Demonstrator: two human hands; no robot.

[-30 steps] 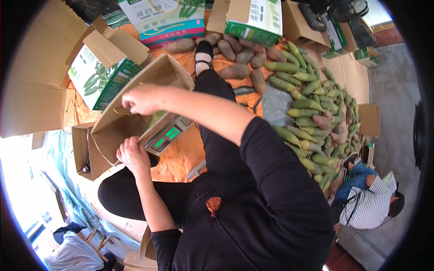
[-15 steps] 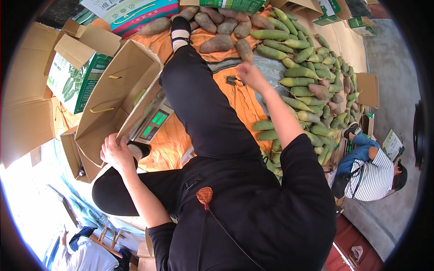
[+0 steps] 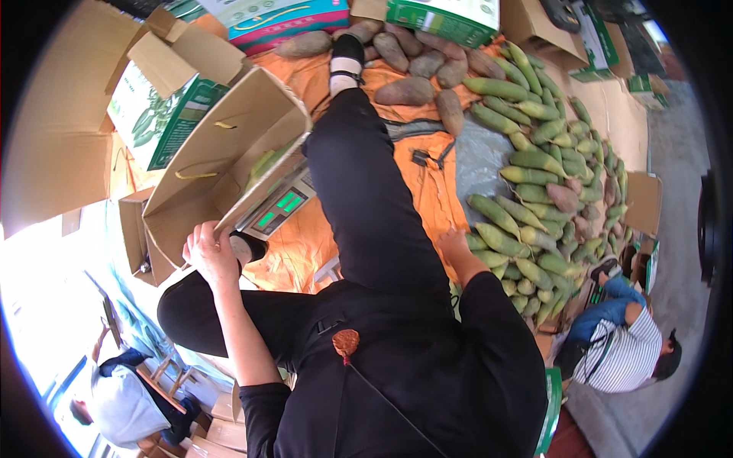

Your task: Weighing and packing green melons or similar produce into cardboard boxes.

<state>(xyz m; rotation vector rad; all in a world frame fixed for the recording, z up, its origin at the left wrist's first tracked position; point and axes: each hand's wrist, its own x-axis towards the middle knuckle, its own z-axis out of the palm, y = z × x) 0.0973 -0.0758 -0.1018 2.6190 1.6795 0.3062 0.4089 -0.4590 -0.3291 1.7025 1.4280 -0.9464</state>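
Note:
My left hand (image 3: 212, 253) has its fingers bent over the near rim of an open cardboard box (image 3: 200, 145) with yellow cord handles. Inside the box, a few green radishes (image 3: 263, 166) partly show. The box is against a scale with a lit green display (image 3: 279, 210), which it partly covers. On the right, my right hand (image 3: 455, 243) is low beside the left edge of a large heap of long green radishes (image 3: 500, 238). Its fingers are mostly hidden, so a hold on anything cannot be made out.
Reddish-brown roots (image 3: 405, 91) lie beyond my outstretched foot on the orange sheet (image 3: 416, 191). Printed cartons (image 3: 156, 122) stand at the left, with another green carton (image 3: 443, 21) at the back. One co-worker (image 3: 622, 340) sits at the right, another person (image 3: 126, 401) at lower left.
My right hand has drawn back from the reddish-brown roots toward my body, to the edge of the green radishes. My left hand stays on the box rim. The whole view has shifted slightly.

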